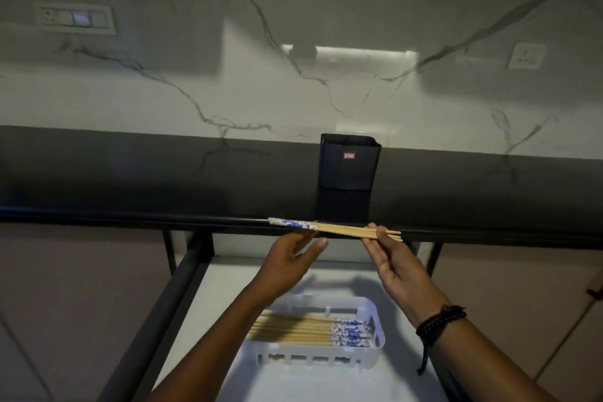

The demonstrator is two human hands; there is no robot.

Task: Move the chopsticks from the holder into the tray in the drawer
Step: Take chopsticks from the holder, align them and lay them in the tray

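A small bundle of bamboo chopsticks (pixel 339 229) with blue-and-white patterned ends lies level in the air at the counter's front edge, patterned ends to the left. My right hand (pixel 390 259) pinches the plain tips at the right. My left hand (pixel 290 258) touches the bundle near its patterned part, thumb and fingers around it from below. The black square holder (pixel 349 161) stands upright on the dark counter just behind; its inside is hidden. Below, a white slotted tray (pixel 375 347) in the open drawer holds several chopsticks (pixel 303 331), patterned ends to the right.
The open drawer (pixel 228 277) has a white floor and dark side rails. The dark counter (pixel 130 179) runs across, with a marble backsplash behind carrying a switch plate (pixel 76 19) and a socket (pixel 527 56). Cabinet fronts flank the drawer.
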